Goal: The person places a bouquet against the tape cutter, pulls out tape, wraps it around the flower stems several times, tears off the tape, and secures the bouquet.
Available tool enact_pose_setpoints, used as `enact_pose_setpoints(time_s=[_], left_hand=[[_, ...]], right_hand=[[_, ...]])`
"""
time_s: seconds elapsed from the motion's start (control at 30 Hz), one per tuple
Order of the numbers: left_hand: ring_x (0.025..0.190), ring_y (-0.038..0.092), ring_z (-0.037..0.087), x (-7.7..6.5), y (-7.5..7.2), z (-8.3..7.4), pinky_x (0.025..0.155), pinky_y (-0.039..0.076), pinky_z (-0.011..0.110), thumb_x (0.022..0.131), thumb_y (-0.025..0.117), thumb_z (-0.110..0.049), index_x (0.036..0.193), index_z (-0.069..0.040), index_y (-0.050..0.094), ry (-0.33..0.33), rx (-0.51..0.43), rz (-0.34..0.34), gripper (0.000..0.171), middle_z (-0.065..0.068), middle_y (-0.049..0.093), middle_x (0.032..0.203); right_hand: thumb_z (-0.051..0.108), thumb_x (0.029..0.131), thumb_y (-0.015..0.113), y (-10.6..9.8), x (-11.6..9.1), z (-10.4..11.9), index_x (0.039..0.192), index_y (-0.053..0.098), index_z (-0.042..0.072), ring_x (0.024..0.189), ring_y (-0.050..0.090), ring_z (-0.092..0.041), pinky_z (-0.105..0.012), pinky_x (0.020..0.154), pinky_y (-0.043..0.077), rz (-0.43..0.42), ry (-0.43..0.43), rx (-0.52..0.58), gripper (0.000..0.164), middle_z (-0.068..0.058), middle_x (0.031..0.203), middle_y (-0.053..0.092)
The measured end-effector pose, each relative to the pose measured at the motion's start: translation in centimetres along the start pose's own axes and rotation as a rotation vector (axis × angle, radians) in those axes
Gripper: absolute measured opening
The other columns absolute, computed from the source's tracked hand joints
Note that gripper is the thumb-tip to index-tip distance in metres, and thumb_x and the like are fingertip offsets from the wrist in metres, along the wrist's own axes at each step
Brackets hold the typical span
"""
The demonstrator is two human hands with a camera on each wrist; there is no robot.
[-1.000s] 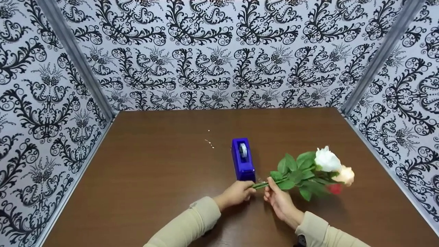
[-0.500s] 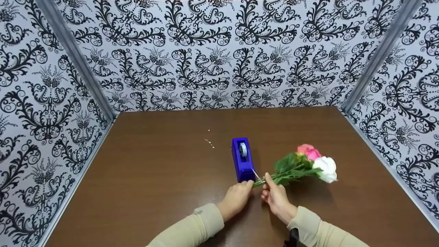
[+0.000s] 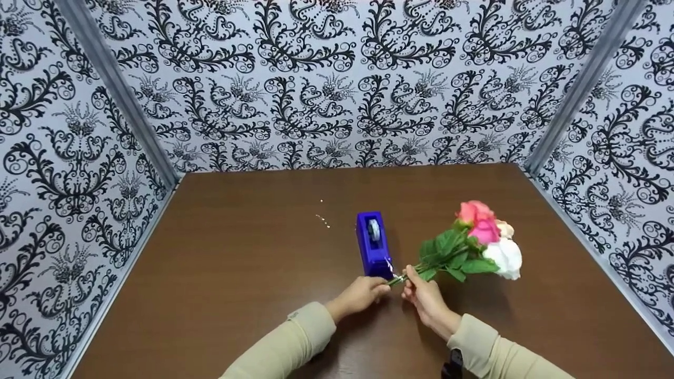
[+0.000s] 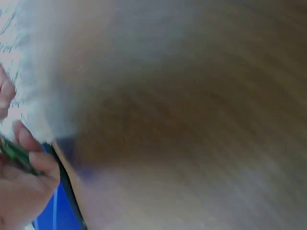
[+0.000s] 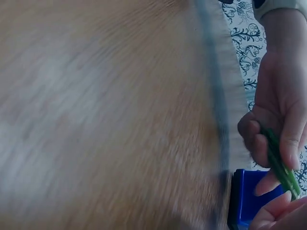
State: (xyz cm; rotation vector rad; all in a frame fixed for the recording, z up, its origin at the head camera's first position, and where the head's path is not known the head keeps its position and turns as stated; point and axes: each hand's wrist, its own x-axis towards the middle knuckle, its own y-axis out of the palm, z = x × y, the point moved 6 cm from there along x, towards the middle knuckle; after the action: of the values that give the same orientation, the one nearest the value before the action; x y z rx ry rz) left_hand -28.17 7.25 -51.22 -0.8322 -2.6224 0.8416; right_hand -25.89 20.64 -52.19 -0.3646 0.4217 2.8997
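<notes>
A bunch of roses with green stems lies across both hands in the head view: a pink rose (image 3: 478, 220), a white rose (image 3: 504, 258) and a peach one (image 3: 505, 229) behind. My left hand (image 3: 360, 295) grips the stem ends. Close beside it, my right hand (image 3: 425, 301) pinches the stems below the leaves (image 3: 447, 252). Between the hands, a shiny strip of tape (image 3: 390, 267) runs from the blue tape dispenser (image 3: 376, 253) to the stems. In the right wrist view the green stems (image 5: 280, 165) pass through curled fingers, with the dispenser (image 5: 252, 196) behind.
The dispenser stands on the brown table (image 3: 253, 252) just beyond the hands and holds a tape roll (image 3: 374, 230). Small pale specks (image 3: 323, 221) lie left of it. Patterned walls (image 3: 316, 105) enclose the table's back and sides.
The bunch has turned about its stems: the pink rose has come up on top and the white one has moved lower. The strip of tape now shows between dispenser and stems.
</notes>
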Motion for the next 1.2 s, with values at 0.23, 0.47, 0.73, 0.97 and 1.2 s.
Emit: enact_pose_setpoints(time_s=[0.23,0.47,0.73,0.97,1.2], left_hand=[[0.063,0.049,0.005,0.2,-0.8,0.2,0.058,0.040,0.017,0.085,0.061,-0.007,0.092,0.004,0.067,0.043,-0.099,-0.097,0.014,0.009,0.061,0.072],[0.070,0.056,0.009,-0.1,-1.4,-0.4,0.065,0.045,0.019,0.078,0.068,-0.009,0.085,-0.005,0.070,0.104,0.128,-0.289,0.009,0.003,0.063,0.077],[0.073,0.060,0.010,0.1,-1.9,-0.6,0.068,0.047,0.021,0.075,0.072,-0.006,0.081,-0.006,0.069,0.045,0.135,-0.360,0.006,0.001,0.066,0.078],[0.062,0.053,0.010,1.1,-1.7,0.6,0.058,0.044,0.021,0.086,0.063,-0.019,0.083,0.001,0.067,-0.101,-0.021,-0.159,0.021,0.009,0.067,0.075],[0.052,0.045,0.009,1.5,-1.7,1.6,0.050,0.038,0.020,0.090,0.057,-0.012,0.081,0.011,0.063,-0.206,-0.260,-0.074,0.026,0.007,0.057,0.062]], right_hand=[[0.032,0.095,0.047,0.7,-0.4,-0.5,0.087,0.060,0.017,0.052,0.041,-0.006,-0.020,0.055,0.039,0.040,0.088,0.187,0.021,0.005,0.066,0.046],[0.041,0.094,0.044,1.8,-1.1,-1.1,0.101,0.054,0.017,0.055,0.036,-0.006,-0.018,0.054,0.034,0.083,0.191,0.322,0.027,0.005,0.070,0.045],[0.038,0.096,0.040,2.1,-0.6,-0.8,0.111,0.047,0.016,0.050,0.029,-0.004,-0.016,0.050,0.028,0.087,0.170,0.321,0.028,0.006,0.066,0.041],[0.031,0.097,0.036,1.6,0.0,-0.6,0.087,0.057,0.020,0.053,0.036,-0.004,-0.017,0.052,0.033,0.117,0.150,0.292,0.026,0.005,0.067,0.044],[0.029,0.098,0.031,1.8,-0.1,-0.3,0.088,0.056,0.020,0.058,0.042,-0.004,-0.017,0.057,0.037,0.219,0.189,0.343,0.028,0.004,0.070,0.046]])
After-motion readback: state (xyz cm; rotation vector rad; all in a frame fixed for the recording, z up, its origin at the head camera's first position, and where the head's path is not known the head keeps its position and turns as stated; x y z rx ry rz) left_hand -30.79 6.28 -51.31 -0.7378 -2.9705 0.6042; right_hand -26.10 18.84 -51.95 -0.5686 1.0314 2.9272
